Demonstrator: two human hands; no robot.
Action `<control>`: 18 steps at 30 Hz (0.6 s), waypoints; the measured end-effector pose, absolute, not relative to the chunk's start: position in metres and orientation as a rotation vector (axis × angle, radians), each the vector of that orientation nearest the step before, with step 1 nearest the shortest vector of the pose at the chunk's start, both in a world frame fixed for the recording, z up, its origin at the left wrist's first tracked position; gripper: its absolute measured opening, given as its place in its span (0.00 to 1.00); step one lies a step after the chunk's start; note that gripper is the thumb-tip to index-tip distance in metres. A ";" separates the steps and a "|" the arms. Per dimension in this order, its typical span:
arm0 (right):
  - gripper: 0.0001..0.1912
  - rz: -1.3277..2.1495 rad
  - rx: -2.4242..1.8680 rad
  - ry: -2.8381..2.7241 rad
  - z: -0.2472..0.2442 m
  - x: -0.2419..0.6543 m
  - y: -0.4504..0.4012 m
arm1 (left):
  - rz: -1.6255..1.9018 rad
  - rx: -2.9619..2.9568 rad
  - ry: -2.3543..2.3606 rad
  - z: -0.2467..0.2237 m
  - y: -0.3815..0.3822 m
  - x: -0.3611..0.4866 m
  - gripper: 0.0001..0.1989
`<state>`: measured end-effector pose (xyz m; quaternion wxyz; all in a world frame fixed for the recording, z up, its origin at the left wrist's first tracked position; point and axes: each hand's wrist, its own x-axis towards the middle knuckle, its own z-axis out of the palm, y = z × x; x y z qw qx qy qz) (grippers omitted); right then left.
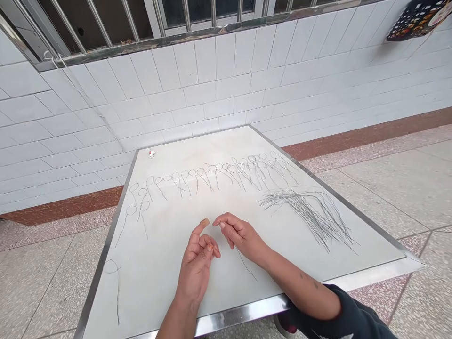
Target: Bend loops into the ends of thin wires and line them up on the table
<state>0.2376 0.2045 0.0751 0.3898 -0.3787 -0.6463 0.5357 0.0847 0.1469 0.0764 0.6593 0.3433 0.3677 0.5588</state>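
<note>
Near the front of the white table, my left hand (199, 256) pinches a thin wire (211, 231) between thumb and a curled finger, its index finger raised with a tan wrap on the tip. My right hand (240, 234) grips the same wire between thumb and index finger, just to the right. The wire curves between both hands, and a dark tail hangs below my right hand. Beyond them lies a row of wires with looped ends (215, 172). One more looped wire (117, 292) rests by the table's left edge.
A loose bundle of straight dark wires (314, 216) lies on the right of the metal-edged table (243, 308). A small white-and-red item (151, 154) sits at the far left corner. Behind stands a white tiled wall (197, 99) with a barred window; a dark basket (418, 20) hangs upper right.
</note>
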 end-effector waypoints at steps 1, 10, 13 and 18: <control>0.11 1.357 -0.948 -1.668 0.076 0.241 0.206 | 1.257 0.752 0.790 0.078 0.147 0.083 0.24; 0.11 1.102 -0.924 -1.925 0.073 0.259 0.213 | 1.201 0.620 0.685 0.084 0.145 0.075 0.29; 0.12 0.983 -0.886 -2.024 0.073 0.260 0.214 | 1.166 0.588 0.653 0.084 0.146 0.072 0.31; 0.13 0.949 -0.912 -2.068 0.075 0.260 0.215 | 1.078 0.624 0.670 0.087 0.147 0.067 0.30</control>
